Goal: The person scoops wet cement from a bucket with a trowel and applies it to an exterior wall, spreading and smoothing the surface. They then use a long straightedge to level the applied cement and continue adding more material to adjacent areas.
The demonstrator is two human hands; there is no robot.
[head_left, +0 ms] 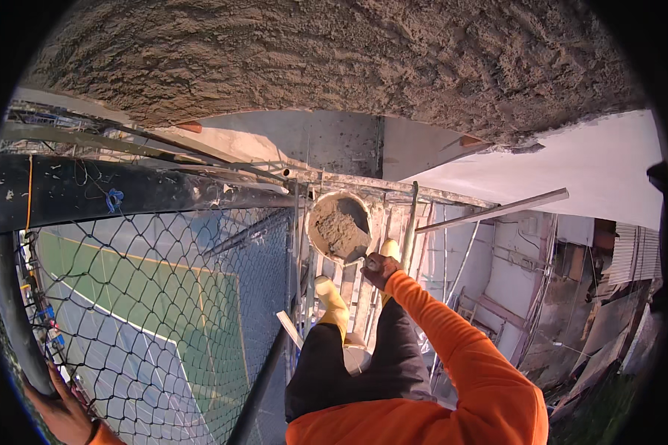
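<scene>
A round bucket (309, 230) with wet grey mortar (339, 231) in it stands on the plank platform in front of my feet. Just beyond its near right rim is my right hand (381, 270), fingers curled closed; whatever they may hold is hidden. At the lower left edge my left hand (61, 408) is around a black metal pole (16, 311) of the fence, thumb along it and part of the fingers out of sight. Overhead, rough fresh mortar covers a wall surface (334, 59).
Wooden planks (360, 297) with gaps lie under my yellow boots (334, 308). Chain-link fencing (148, 297) borders the left, a sports court below it. A thick black beam (126, 194) crosses there. On the right, a loose timber (497, 210) juts out above a drop beside sheds.
</scene>
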